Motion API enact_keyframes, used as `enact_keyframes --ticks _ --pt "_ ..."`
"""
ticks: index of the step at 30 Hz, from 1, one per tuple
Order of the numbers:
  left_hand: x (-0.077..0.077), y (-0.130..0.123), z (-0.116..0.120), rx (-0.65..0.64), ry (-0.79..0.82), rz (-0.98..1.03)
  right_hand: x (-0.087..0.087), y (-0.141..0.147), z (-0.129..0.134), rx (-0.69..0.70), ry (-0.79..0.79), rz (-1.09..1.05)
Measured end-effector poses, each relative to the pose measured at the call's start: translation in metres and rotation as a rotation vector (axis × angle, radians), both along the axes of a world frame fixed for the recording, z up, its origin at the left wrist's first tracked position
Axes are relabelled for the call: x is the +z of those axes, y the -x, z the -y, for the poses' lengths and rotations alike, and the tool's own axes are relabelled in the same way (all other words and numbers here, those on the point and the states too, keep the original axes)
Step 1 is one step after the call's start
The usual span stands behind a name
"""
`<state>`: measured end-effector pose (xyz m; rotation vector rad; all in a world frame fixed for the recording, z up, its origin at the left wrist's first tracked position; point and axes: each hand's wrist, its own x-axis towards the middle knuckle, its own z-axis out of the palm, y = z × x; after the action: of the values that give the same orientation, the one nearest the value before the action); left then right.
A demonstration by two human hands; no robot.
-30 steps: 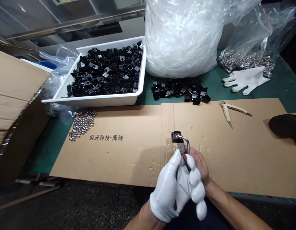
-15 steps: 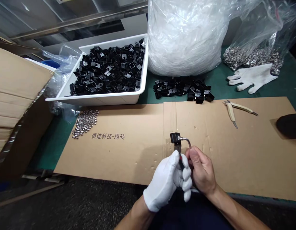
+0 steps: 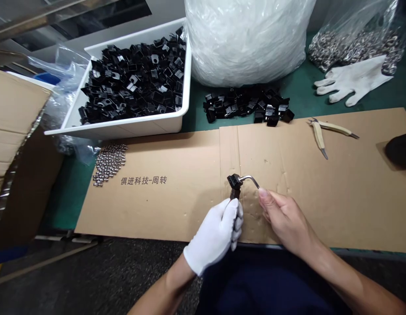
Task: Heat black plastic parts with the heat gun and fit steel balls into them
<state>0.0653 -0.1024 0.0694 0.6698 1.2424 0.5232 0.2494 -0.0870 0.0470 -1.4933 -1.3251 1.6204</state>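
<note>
Small steel rings (image 3: pixel 109 165) at the left end of the cardboard sheet (image 3: pixel 176 210). Left hand (image 3: pixel 214 236), white-gloved, closed around a dark tool handle (image 3: pixel 235 193); black plastic clip (image 3: pixel 234 181) and bent steel rod (image 3: pixel 249 177) just above, mid-sheet. Right hand (image 3: pixel 284 218), bare, fingers together, 1 fingertip at the rod's end. Cream-handled pliers (image 3: pixel 321 133) near the sheet's far edge, right of the clip.

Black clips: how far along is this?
Done, seemingly: a small heap of black clips lies outside the white tub. In hand: the gloved left hand grips a dark tool holding one clip, a bent metal rod in it, right fingers at the rod's end. Left: the tub's large load.
</note>
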Motion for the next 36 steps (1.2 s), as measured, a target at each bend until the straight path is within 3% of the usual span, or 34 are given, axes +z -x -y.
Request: enact_keyframes --ticks 9,12,18,22,28,36 --pt "0.004 0.028 -0.019 -0.316 -0.069 -0.212 0.008 -0.022 -0.018 0.210 0.000 0.211" --pt "0.003 0.035 -0.025 -0.382 -0.004 -0.159 0.011 -0.030 -0.027 0.275 -0.004 0.250" --pt "-0.006 0.043 -0.032 -0.370 0.300 0.301 0.019 -0.039 -0.049 0.395 0.026 0.222" --pt "-0.014 0.046 -0.027 -0.294 0.418 0.503 0.024 -0.040 -0.052 0.378 0.002 0.232" --pt "-0.020 0.049 -0.021 -0.262 0.495 0.627 0.024 -0.044 -0.055 0.375 0.049 0.172" --pt "-0.025 0.055 -0.019 -0.304 0.536 0.716 0.009 -0.049 -0.055 0.368 0.398 -0.135"
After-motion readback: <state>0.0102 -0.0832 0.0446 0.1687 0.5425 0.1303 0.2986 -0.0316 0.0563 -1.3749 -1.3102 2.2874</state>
